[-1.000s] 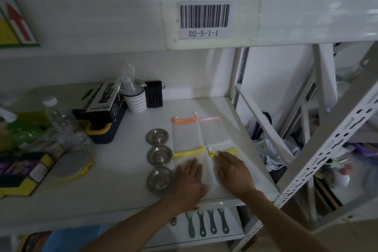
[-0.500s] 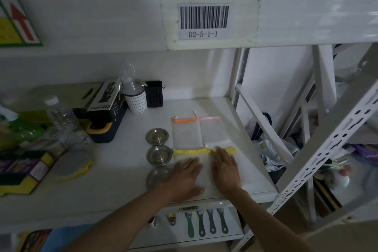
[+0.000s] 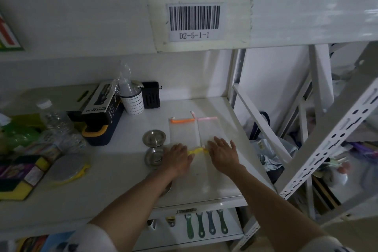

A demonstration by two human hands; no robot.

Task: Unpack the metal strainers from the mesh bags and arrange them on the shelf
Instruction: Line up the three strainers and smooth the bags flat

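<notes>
Three round metal strainers stand in a line on the white shelf [image 3: 114,178]: the far one [image 3: 153,138], the middle one [image 3: 153,156], and a near one [image 3: 166,188] mostly hidden under my left forearm. To their right lie flat empty mesh bags, one with an orange zip [image 3: 182,131], one with a pink zip [image 3: 208,129], and nearer ones with yellow zips [image 3: 197,151]. My left hand [image 3: 178,159] and my right hand [image 3: 223,152] rest flat, fingers spread, on the yellow-zip bags. Neither hand holds anything.
At the shelf's back stand a spray-bottle box [image 3: 102,104], a white perforated cup [image 3: 132,102] and a black holder [image 3: 151,95]. Bottles [image 3: 55,120], sponges [image 3: 18,178] and a grey scrubber [image 3: 65,170] crowd the left. A slanted brace [image 3: 261,129] bounds the right side.
Both hands have slid farther back over the yellow-zip bags, pressing them flat. The strainers and the other bags have not moved.
</notes>
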